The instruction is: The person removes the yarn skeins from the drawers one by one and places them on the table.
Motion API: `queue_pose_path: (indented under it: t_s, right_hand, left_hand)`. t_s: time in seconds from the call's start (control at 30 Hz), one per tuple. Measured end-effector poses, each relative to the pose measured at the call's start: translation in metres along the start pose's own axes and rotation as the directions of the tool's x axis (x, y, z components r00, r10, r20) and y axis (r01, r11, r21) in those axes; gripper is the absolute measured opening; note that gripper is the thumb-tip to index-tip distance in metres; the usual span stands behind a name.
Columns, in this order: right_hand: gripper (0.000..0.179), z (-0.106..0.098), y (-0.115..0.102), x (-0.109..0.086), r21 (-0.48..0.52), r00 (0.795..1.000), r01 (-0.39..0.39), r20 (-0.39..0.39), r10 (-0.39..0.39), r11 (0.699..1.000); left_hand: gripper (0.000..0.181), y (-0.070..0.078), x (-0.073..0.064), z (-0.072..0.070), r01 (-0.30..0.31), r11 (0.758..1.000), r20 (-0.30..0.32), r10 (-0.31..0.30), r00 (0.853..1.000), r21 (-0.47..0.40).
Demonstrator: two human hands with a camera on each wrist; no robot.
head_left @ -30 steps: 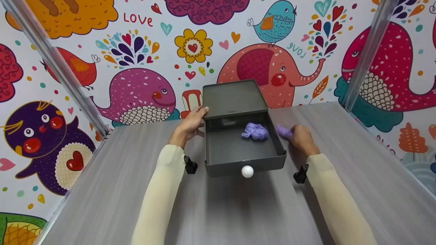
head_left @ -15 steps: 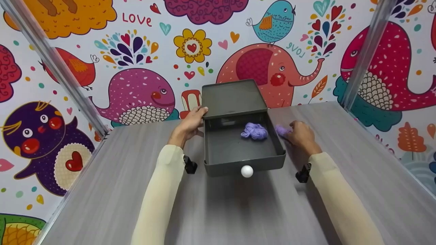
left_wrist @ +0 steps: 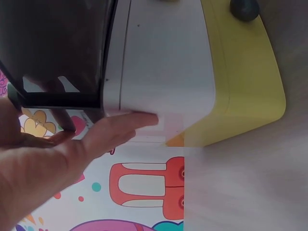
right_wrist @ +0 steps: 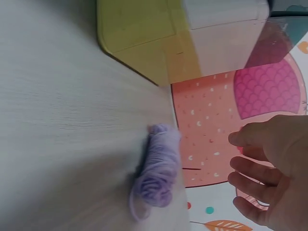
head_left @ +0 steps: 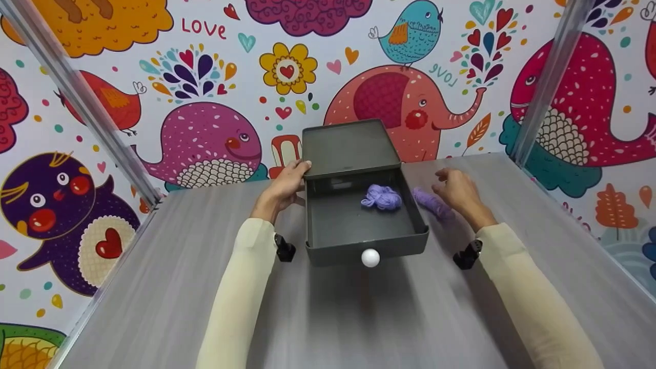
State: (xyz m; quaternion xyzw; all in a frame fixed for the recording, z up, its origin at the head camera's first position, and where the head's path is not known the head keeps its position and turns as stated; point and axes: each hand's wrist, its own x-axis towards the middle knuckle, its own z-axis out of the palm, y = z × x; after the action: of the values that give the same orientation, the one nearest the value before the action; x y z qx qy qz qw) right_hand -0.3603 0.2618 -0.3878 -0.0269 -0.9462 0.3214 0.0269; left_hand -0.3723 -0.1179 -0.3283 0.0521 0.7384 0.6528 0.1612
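Observation:
A small drawer unit (head_left: 353, 148) stands on the table with its dark grey top drawer (head_left: 353, 225) pulled out. A bundle of purple yarn (head_left: 382, 198) lies in that drawer. The left hand (head_left: 282, 187) rests against the unit's left side, thumb at the top edge; in the left wrist view its extended fingers (left_wrist: 130, 122) touch the side. To the right of the unit, a second purple yarn skein (right_wrist: 159, 168) lies on the table. Beside and above it is the right hand (head_left: 458, 195), apart from the skein, fingers loosely bent and holding nothing.
White (left_wrist: 168, 57) and yellow (left_wrist: 248, 67) drawers sit below the grey one. A white round knob (head_left: 371, 258) sticks out from the drawer front. A printed cartoon wall (head_left: 215, 138) stands close behind the table (head_left: 205, 246), with metal posts at both sides.
The right hand has let go of the purple yarn skein and moved up and to the right, leaving it on the table. The left hand stays against the unit.

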Motion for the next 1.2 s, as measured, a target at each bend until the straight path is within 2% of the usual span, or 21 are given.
queue_pose_path:
  t_s: [0.17,0.37,0.63,0.8,1.2]
  right_hand:
    - [0.048,-0.014,-0.006,-0.001,0.003,1.000,0.011,0.003,-0.011,1.000]
    - [0.049,-0.033,-0.018,-0.006,0.015,0.998,0.060,0.001,-0.060,0.998]
    - [0.046,-0.045,-0.038,-0.017,0.027,0.990,0.137,-0.040,-0.136,0.990]
    - [0.041,-0.050,-0.054,-0.028,0.043,0.975,0.215,-0.066,-0.212,0.976]
    - [0.033,-0.049,-0.085,-0.058,0.056,0.916,0.378,-0.165,-0.364,0.924]
  left_hand:
    - [0.060,0.000,-0.001,0.000,0.000,1.000,-0.001,0.000,1.000,-0.004]
    - [0.064,0.000,0.000,0.000,0.003,1.000,0.001,-0.003,1.000,-0.010]
    - [0.064,0.000,0.001,0.000,0.008,1.000,-0.001,-0.008,1.000,-0.021]
    - [0.065,0.000,0.000,0.000,0.013,1.000,-0.002,-0.013,1.000,-0.016]
    - [0.062,0.000,-0.002,0.002,-0.002,1.000,-0.003,0.002,1.000,-0.013]
